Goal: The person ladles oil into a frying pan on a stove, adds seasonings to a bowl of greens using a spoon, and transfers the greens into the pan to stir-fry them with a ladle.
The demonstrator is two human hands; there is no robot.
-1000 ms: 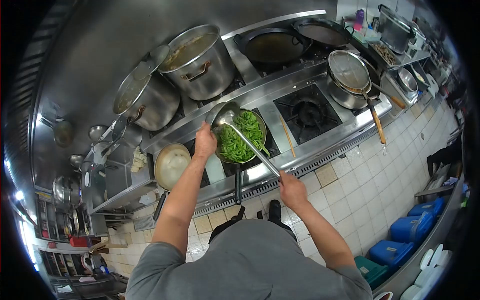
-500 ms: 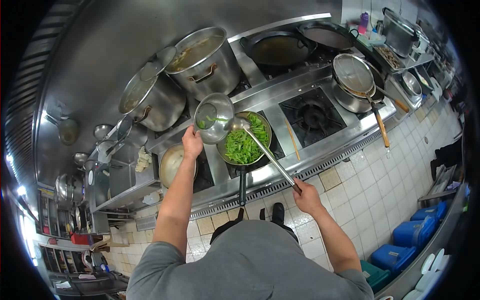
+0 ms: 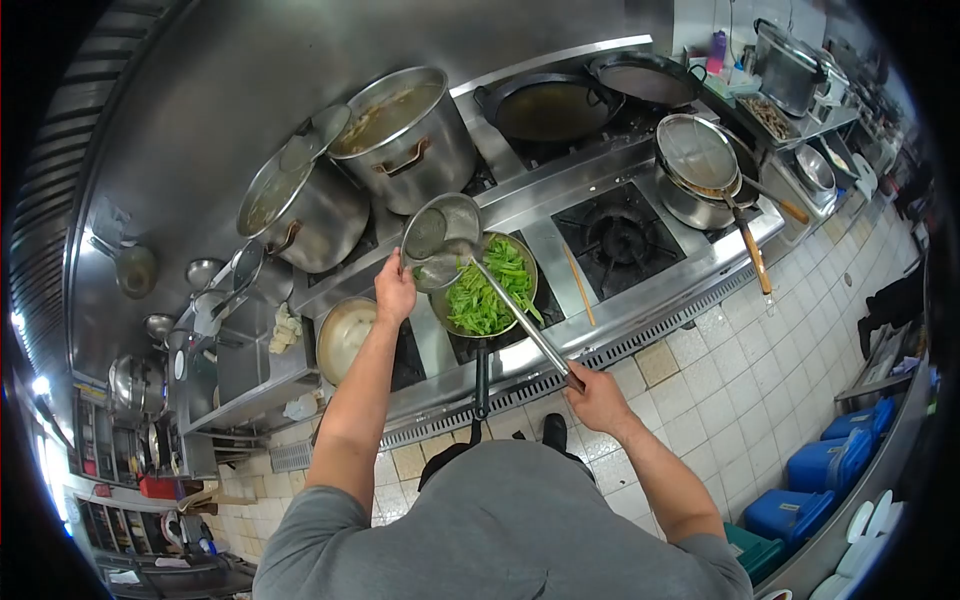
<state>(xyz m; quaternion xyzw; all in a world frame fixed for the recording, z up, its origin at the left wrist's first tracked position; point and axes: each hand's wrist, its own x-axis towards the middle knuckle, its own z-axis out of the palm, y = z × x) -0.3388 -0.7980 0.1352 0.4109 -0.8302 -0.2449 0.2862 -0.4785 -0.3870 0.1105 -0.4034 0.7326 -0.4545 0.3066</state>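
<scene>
My left hand grips the rim of a steel bowl, tilted over the left edge of a frying pan. Chopped green vegetables heap in this frying pan, whose dark handle points toward me. In my right hand is the end of a long-handled ladle. The ladle's head reaches into the mouth of the bowl, above the pan. A few green bits show near the bowl's lower rim.
Two tall stockpots stand behind on the left. A pale shallow pan sits left of the frying pan. To the right are a wooden chopstick, a bare burner and a strainer resting on a pot. Woks stand at the back.
The bowl has tipped further and shifted slightly right. The ladle's head has moved left into the bowl, and my right hand has moved a little left. Fewer greens show in the bowl.
</scene>
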